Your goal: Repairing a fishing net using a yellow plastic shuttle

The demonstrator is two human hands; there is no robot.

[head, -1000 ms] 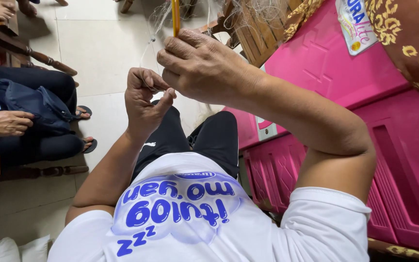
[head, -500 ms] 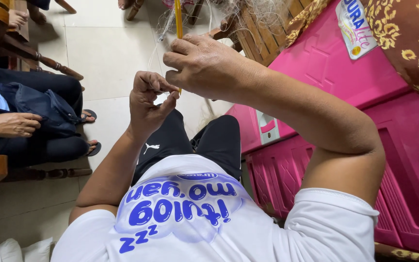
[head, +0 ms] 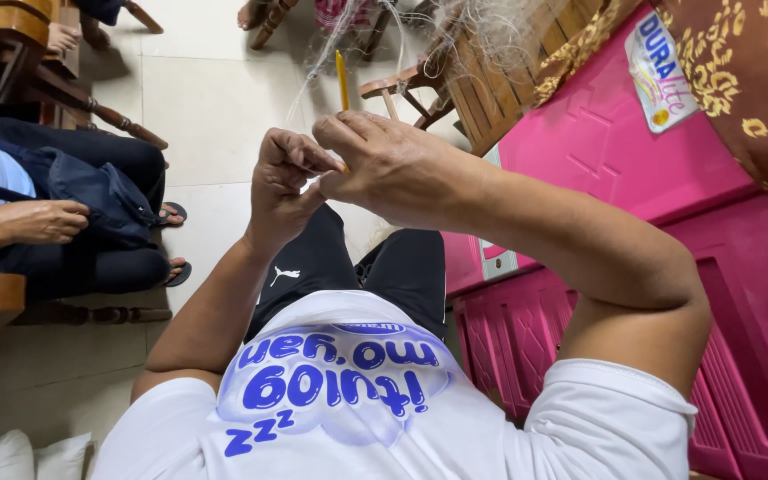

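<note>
We look down and see our two hands held up close together in front of our chest. Our right hand (head: 393, 164) is curled shut around a thin yellow stick (head: 341, 78). The stick stands almost straight up, and only its top part pokes out above our knuckles. Our left hand (head: 284, 182) is right beside the right one, and they touch. Its fingers are bent in, with the tips pinched together next to the stick. We cannot tell what the left hand pinches, because it is too small to see.

Thin pale threads (head: 331, 44) run up from near the top of the stick to a fuzzy grey tuft (head: 491, 27) lying on a wooden chair (head: 473, 89) ahead of us. They are very fine and hard to follow.

Below our hands we see our white shirt (head: 348, 409) with a blue picture on it and our black shorts (head: 348, 262). On our right side stands a big pink plastic cabinet (head: 633, 178), with a brown and yellow flowered cloth (head: 748, 80) lying over its top.

On our left another person sits on a wooden seat. That person's hand (head: 37, 220) rests on a dark bag (head: 91, 200) in their lap. The floor (head: 206, 107) is made of pale tiles.
</note>
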